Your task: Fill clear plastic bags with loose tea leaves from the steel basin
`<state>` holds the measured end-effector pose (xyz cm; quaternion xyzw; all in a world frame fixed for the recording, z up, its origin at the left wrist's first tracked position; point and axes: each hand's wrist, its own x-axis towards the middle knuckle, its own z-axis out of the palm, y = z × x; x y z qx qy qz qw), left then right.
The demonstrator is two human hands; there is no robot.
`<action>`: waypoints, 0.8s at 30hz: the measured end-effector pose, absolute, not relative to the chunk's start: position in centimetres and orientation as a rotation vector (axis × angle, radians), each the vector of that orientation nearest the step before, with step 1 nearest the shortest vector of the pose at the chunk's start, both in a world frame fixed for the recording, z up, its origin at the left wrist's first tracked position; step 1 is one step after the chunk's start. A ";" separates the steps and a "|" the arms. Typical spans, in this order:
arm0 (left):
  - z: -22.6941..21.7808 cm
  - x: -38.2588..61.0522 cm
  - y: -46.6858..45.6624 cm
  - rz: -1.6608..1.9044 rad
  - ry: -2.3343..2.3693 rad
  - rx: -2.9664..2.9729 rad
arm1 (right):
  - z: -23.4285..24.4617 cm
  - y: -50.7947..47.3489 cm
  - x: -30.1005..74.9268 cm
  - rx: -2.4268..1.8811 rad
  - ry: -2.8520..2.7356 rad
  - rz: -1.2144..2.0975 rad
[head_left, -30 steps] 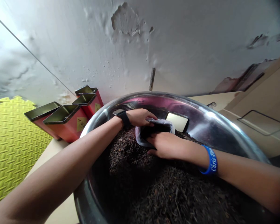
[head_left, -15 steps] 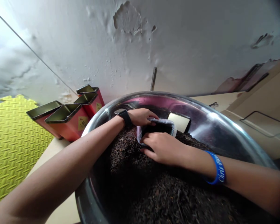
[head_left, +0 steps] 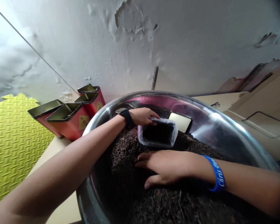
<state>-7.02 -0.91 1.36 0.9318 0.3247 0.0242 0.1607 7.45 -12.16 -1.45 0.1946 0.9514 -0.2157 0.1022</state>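
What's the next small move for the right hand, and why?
Probably sweep the right hand forward, pushing loose tea into the lined tin: the left hand grips its rim, its mouth faces the open palm resting on the pile.

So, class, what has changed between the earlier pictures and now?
The right hand drew back from the tin toward the person and now lies open on the tea, off the tin. The left hand still grips the tin's rim; the bowl and red tins stayed put.
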 end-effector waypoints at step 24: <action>1.1 -7.1 -0.9 0.086 0.889 2.677 | -2.0 -9.6 7.7 0.912 2.839 -0.031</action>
